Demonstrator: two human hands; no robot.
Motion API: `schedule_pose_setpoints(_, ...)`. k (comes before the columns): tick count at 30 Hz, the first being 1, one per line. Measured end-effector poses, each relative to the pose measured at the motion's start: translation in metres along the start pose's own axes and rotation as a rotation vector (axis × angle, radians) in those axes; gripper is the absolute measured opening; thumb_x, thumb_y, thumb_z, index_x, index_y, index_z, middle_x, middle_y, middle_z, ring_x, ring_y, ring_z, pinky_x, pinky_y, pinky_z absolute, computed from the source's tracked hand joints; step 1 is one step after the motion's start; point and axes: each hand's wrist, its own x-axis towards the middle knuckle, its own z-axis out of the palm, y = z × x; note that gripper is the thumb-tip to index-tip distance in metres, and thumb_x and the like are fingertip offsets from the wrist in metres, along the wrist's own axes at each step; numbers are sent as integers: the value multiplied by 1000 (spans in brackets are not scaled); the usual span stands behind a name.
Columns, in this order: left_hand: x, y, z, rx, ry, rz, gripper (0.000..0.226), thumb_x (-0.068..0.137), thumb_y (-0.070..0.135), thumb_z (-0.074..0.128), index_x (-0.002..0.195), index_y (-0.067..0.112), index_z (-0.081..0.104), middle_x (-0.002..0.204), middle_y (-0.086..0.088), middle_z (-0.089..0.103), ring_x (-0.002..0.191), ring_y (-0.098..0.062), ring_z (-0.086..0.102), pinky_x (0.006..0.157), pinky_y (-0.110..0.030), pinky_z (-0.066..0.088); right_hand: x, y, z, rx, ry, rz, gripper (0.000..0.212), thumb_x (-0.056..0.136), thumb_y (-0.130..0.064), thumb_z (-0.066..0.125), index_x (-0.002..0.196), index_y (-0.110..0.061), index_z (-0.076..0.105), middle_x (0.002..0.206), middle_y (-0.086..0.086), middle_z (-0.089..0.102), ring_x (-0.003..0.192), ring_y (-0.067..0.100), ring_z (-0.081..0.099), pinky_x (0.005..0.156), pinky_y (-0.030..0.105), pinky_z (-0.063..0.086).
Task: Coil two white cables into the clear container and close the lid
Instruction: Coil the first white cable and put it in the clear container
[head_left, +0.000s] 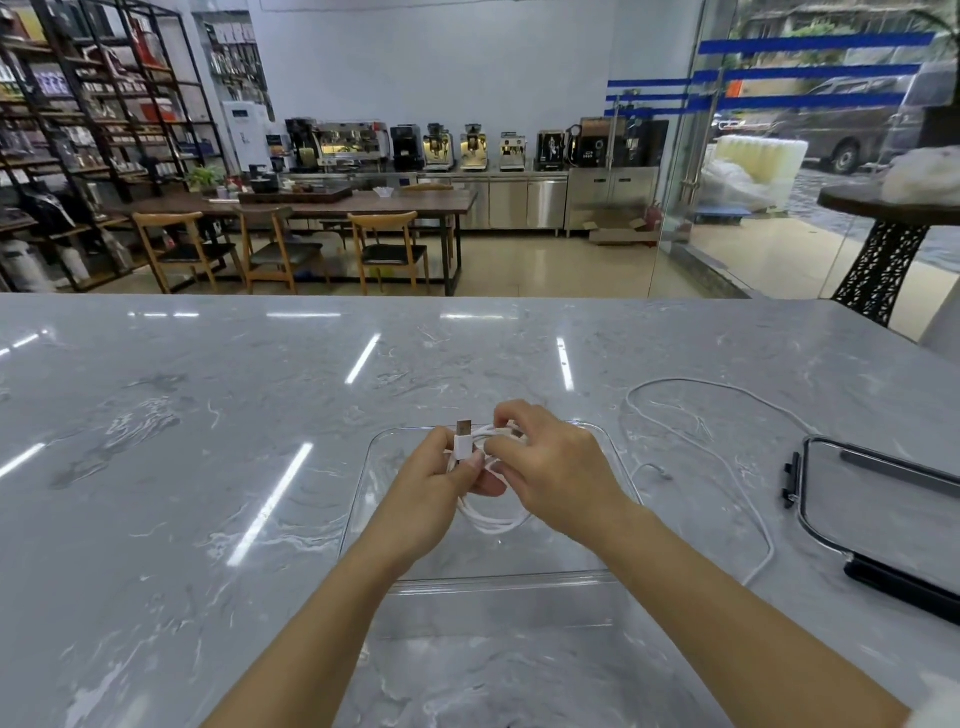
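The coiled white cable (493, 521) is hanging over the clear container (363, 470); left hand (427, 501) fingers (441, 448) are pinching its plug, right hand (551, 480) fingers (511, 415) are curling round the loops.

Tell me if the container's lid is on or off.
Off. The lid lies flat on the counter, right of the container and apart from it; the container's top is open.

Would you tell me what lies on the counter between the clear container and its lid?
In the head view, the second white cable lies loose on the marble countertop between the clear container and the lid.
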Motion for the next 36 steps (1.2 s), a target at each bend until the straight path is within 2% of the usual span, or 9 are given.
schedule_pose_setpoints(7,2,7,-4,-117,-71,-99,22,95,16,46,109,4,59,90,-8,70,84,-20,68,84,-39,53,-2,3,-1,146,114,68,18,86,-14,53,72,-4,61,71,6,64,49,21,54,40,30,47)
schedule_pose_setpoints(11,5,11,-8,-254,-77,-186,17,92,15,51,94,3,62,71,-4,47,62,-12,49,74,-35,58,-4,1,-3,207,135,134,26,88,-23,49,73,-4,59,66,5,61,44,20,49,41,25,41)
schedule_pose_setpoints(16,4,12,-11,-541,-96,-337,20,87,14,53,80,-2,62,56,-8,58,48,-16,57,59,-31,59,-3,1,-3,279,158,154,41,94,-33,41,74,-3,59,66,7,61,45,21,50,45,24,39)
schedule_pose_setpoints(21,4,18,-14,-690,-138,-442,26,90,12,51,71,0,63,54,-9,63,46,-18,63,61,-36,61,-4,0,-3,465,118,294,29,85,-26,50,80,1,59,75,11,64,59,25,59,54,37,48)
schedule_pose_setpoints(24,7,15,-17,-515,-131,-429,18,91,5,50,78,0,61,54,-7,61,42,-13,59,60,-34,61,-2,0,-3,524,30,367,18,81,-18,65,81,-2,56,80,4,57,68,26,58,58,44,53)
schedule_pose_setpoints(27,10,9,-17,-162,-60,-329,7,86,2,59,81,4,62,62,-8,60,45,-12,61,56,-30,59,3,-3,-3,584,-88,613,25,76,-19,74,87,-12,53,85,-10,48,76,24,57,61,30,55)
schedule_pose_setpoints(28,10,9,-17,-54,-29,-291,3,84,2,62,82,5,62,66,-8,59,47,-12,63,53,-27,57,4,-4,-2,605,-123,688,25,75,-20,74,86,-14,52,85,-7,50,75,25,58,59,25,54)
schedule_pose_setpoints(31,14,6,-21,121,44,-273,23,79,2,68,97,5,54,75,-10,58,57,-16,62,49,-25,54,10,-5,1,568,-243,785,23,73,-23,75,77,-11,56,79,5,61,72,24,60,65,33,50)
schedule_pose_setpoints(36,29,1,-41,544,109,-196,15,73,4,72,78,11,60,73,-6,62,71,-24,59,70,-37,51,21,0,10,724,-398,898,23,68,-8,79,66,-13,56,67,2,58,64,18,57,63,29,48)
